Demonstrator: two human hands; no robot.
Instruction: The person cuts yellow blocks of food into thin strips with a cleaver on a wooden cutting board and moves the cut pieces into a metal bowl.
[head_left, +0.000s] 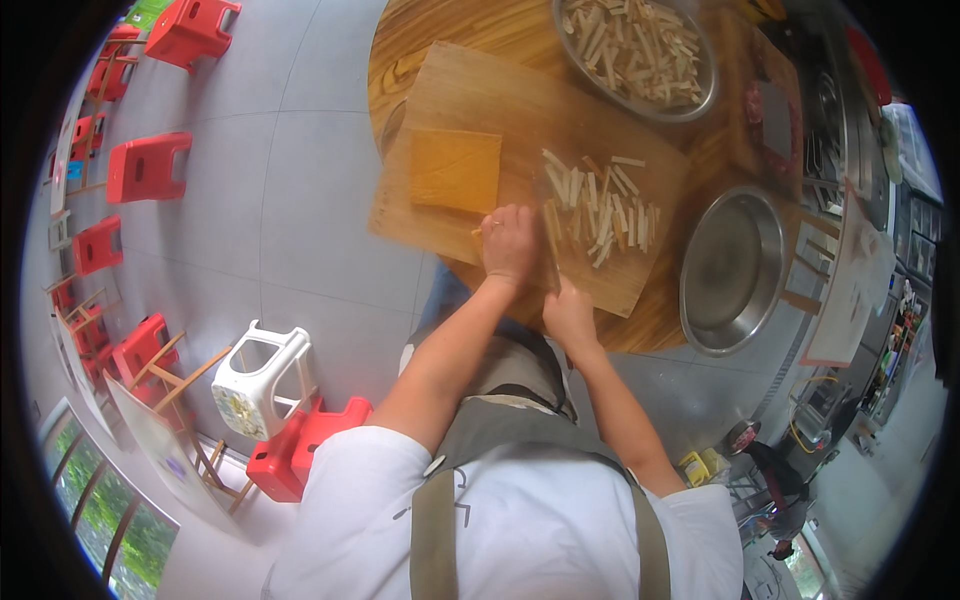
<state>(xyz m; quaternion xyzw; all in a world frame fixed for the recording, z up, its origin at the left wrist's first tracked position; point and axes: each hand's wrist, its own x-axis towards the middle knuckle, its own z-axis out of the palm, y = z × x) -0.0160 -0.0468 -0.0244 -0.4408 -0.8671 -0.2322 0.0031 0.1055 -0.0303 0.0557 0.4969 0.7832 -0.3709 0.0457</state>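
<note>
On a wooden cutting board (450, 82) lies a square stack or slab of yellow-skinned food (455, 171), which looks like pressed tofu. My left hand (508, 240) bears down, fingers curled, just below its corner; a bit of yellow shows at the hand's left edge, and the rest is hidden beneath. In my right hand (568, 315) is the handle of a kitchen knife (555, 274). Its blade is blurred and runs up the board close beside my left fingers. Cut pale strips with yellow edges (600, 206) are scattered right of the blade.
A steel bowl (709, 105) full of similar strips stands at the table's far side. Another steel basin (772, 270) sits at the right edge of the round wooden table (397, 37). Red stools (154, 169) and a white stool (262, 375) stand leftward. A person (784, 487) is at lower right.
</note>
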